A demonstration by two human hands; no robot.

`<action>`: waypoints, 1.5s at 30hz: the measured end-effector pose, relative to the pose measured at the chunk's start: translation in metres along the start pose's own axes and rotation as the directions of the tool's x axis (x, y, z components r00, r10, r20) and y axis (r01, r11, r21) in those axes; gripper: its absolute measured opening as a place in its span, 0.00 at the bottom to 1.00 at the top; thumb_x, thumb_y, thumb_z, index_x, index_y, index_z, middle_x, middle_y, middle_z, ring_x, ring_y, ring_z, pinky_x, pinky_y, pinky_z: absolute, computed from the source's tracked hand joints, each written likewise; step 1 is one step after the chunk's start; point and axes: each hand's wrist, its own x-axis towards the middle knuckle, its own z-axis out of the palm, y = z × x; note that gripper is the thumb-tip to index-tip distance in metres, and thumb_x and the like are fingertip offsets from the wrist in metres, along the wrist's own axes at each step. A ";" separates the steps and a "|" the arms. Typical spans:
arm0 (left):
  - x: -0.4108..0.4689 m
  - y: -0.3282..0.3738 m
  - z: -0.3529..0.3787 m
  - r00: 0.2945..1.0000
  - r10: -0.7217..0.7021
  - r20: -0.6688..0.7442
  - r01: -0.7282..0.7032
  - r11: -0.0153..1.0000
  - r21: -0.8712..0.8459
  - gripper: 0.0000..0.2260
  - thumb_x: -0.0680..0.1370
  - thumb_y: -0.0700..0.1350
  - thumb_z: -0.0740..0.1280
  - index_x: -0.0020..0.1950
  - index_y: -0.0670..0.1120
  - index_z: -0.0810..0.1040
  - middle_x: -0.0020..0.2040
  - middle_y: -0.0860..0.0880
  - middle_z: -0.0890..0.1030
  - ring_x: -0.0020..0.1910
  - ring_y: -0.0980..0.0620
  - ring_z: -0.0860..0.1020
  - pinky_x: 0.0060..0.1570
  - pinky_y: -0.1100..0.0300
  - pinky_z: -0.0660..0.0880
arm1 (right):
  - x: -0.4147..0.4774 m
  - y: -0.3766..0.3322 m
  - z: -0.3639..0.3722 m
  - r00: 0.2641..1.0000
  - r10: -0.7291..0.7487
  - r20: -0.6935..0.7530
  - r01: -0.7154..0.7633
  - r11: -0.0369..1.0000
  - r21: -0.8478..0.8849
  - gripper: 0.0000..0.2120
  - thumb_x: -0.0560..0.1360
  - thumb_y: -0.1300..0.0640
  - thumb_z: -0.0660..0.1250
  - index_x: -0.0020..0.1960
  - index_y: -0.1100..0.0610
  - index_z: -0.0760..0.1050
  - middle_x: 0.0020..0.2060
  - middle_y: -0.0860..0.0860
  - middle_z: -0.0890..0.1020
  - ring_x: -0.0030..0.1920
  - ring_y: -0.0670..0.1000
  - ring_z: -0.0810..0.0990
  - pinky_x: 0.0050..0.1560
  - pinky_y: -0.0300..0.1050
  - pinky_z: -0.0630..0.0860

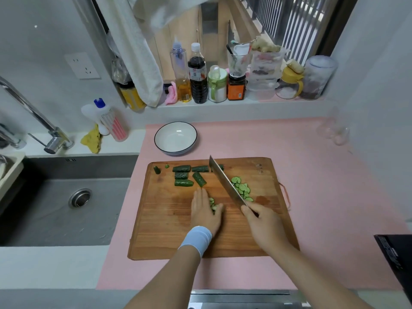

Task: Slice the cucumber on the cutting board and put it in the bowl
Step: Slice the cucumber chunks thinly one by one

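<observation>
A wooden cutting board (169, 230) lies on the pink mat. Several dark green cucumber chunks (183, 176) sit near its far left. A row of thin cucumber slices (242, 188) lies right of the cleaver blade (225, 182). My right hand (264, 224) grips the cleaver's handle, the blade pointing away from me. My left hand (206, 210) lies over a small pile of slices (213, 204), fingers mostly straight, thumb beside them. The white bowl (160, 136) with a dark rim stands empty behind the board.
A steel sink (66, 206) and tap (40, 121) are to the left. Bottles and jars (197, 74) line the window sill behind. A black appliance corner (396, 255) is at the right. A glass (334, 132) stands at the far right of the mat.
</observation>
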 end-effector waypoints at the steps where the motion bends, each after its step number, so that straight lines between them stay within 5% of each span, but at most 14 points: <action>1: 0.001 0.010 0.007 0.999 0.033 0.028 -0.033 0.999 -0.031 0.36 0.81 0.57 0.59 0.80 0.44 0.45 0.80 0.49 0.43 0.78 0.51 0.41 0.75 0.58 0.38 | 0.004 0.001 -0.003 1.000 0.004 -0.005 -0.004 1.000 0.002 0.14 0.81 0.47 0.64 0.64 0.45 0.81 0.57 0.42 0.84 0.59 0.47 0.79 0.56 0.42 0.73; 5: 0.011 0.051 0.025 0.985 0.101 0.140 -0.063 0.966 -0.251 0.33 0.80 0.49 0.62 0.80 0.47 0.49 0.80 0.52 0.49 0.78 0.54 0.47 0.75 0.61 0.45 | 0.018 0.009 -0.014 1.000 -0.008 -0.011 0.008 1.000 0.013 0.14 0.80 0.47 0.65 0.63 0.43 0.81 0.58 0.41 0.84 0.60 0.47 0.80 0.61 0.45 0.75; 8: 0.016 0.060 0.017 0.994 0.076 0.077 -0.041 0.922 -0.386 0.25 0.81 0.41 0.58 0.78 0.47 0.60 0.78 0.51 0.60 0.76 0.54 0.57 0.72 0.66 0.51 | 0.025 0.013 -0.018 1.000 -0.003 -0.008 0.003 1.000 0.024 0.13 0.80 0.46 0.65 0.63 0.41 0.81 0.57 0.39 0.84 0.59 0.46 0.80 0.62 0.47 0.76; 12: 0.006 0.016 0.003 0.986 0.003 -0.169 -0.015 0.997 -0.072 0.22 0.79 0.45 0.60 0.74 0.46 0.68 0.75 0.50 0.65 0.76 0.49 0.60 0.73 0.62 0.51 | 0.027 0.010 -0.018 1.000 0.008 0.012 -0.008 1.000 0.019 0.13 0.81 0.45 0.63 0.62 0.41 0.81 0.49 0.39 0.85 0.54 0.45 0.81 0.57 0.46 0.78; 14: -0.006 -0.012 0.002 0.985 -0.052 -0.167 0.078 0.984 0.157 0.25 0.80 0.54 0.58 0.77 0.47 0.63 0.78 0.50 0.59 0.78 0.49 0.53 0.75 0.58 0.46 | 0.025 0.006 -0.015 1.000 0.008 0.021 -0.009 1.000 0.018 0.13 0.82 0.46 0.63 0.63 0.42 0.81 0.46 0.39 0.85 0.51 0.45 0.81 0.53 0.45 0.78; 16: -0.014 -0.027 0.004 0.985 -0.031 -0.172 0.070 0.971 0.227 0.24 0.81 0.54 0.59 0.75 0.47 0.66 0.77 0.49 0.62 0.76 0.47 0.57 0.75 0.55 0.51 | 0.023 0.001 -0.011 0.999 0.002 0.033 -0.002 1.000 0.013 0.13 0.82 0.47 0.63 0.64 0.43 0.80 0.43 0.37 0.83 0.47 0.41 0.79 0.48 0.41 0.76; 20: 0.000 -0.031 -0.008 0.968 0.040 -0.246 0.016 0.975 0.221 0.12 0.78 0.48 0.66 0.60 0.46 0.79 0.60 0.47 0.76 0.60 0.46 0.69 0.60 0.53 0.67 | 0.020 -0.006 -0.006 0.998 -0.017 0.058 0.017 1.000 0.001 0.13 0.82 0.48 0.63 0.64 0.44 0.80 0.41 0.36 0.80 0.43 0.37 0.76 0.43 0.35 0.72; 28: 0.035 -0.035 -0.040 0.997 0.069 0.038 -0.076 0.973 0.217 0.07 0.75 0.52 0.71 0.49 0.53 0.77 0.54 0.55 0.69 0.56 0.52 0.65 0.58 0.60 0.65 | 0.020 -0.012 -0.004 0.998 -0.013 0.059 0.014 1.000 -0.015 0.14 0.82 0.48 0.63 0.65 0.45 0.80 0.42 0.41 0.83 0.40 0.39 0.78 0.46 0.40 0.78; 34: 0.030 -0.035 -0.040 0.986 0.157 0.059 -0.163 0.980 0.114 0.09 0.74 0.46 0.72 0.39 0.55 0.74 0.46 0.59 0.72 0.51 0.55 0.67 0.54 0.63 0.65 | 0.020 -0.013 -0.006 0.999 -0.012 0.040 0.014 0.999 -0.042 0.13 0.82 0.48 0.62 0.65 0.45 0.80 0.42 0.41 0.84 0.42 0.41 0.79 0.48 0.43 0.79; 39: 0.020 -0.033 -0.029 0.986 0.164 -0.004 -0.164 0.986 -0.024 0.09 0.76 0.40 0.69 0.51 0.53 0.77 0.45 0.57 0.76 0.51 0.57 0.69 0.51 0.67 0.65 | 0.024 -0.013 -0.010 1.000 -0.011 0.016 0.012 0.999 -0.043 0.13 0.83 0.47 0.62 0.63 0.44 0.81 0.41 0.41 0.84 0.43 0.41 0.79 0.45 0.41 0.78; 42: 0.025 -0.030 -0.027 0.983 0.182 0.027 -0.184 0.980 0.072 0.05 0.77 0.42 0.68 0.51 0.50 0.79 0.45 0.56 0.75 0.52 0.53 0.70 0.54 0.61 0.69 | 0.026 -0.012 -0.013 1.000 -0.010 0.013 0.010 0.999 -0.032 0.13 0.83 0.47 0.61 0.64 0.44 0.81 0.42 0.39 0.83 0.45 0.39 0.79 0.44 0.38 0.75; 45: 0.027 -0.028 -0.024 0.987 0.159 0.037 -0.163 0.977 0.138 0.01 0.77 0.45 0.68 0.48 0.49 0.78 0.47 0.55 0.72 0.53 0.51 0.70 0.54 0.58 0.70 | 0.027 -0.008 -0.015 1.000 -0.011 0.008 0.011 1.000 -0.012 0.13 0.83 0.47 0.62 0.63 0.43 0.82 0.44 0.41 0.85 0.46 0.41 0.80 0.50 0.44 0.79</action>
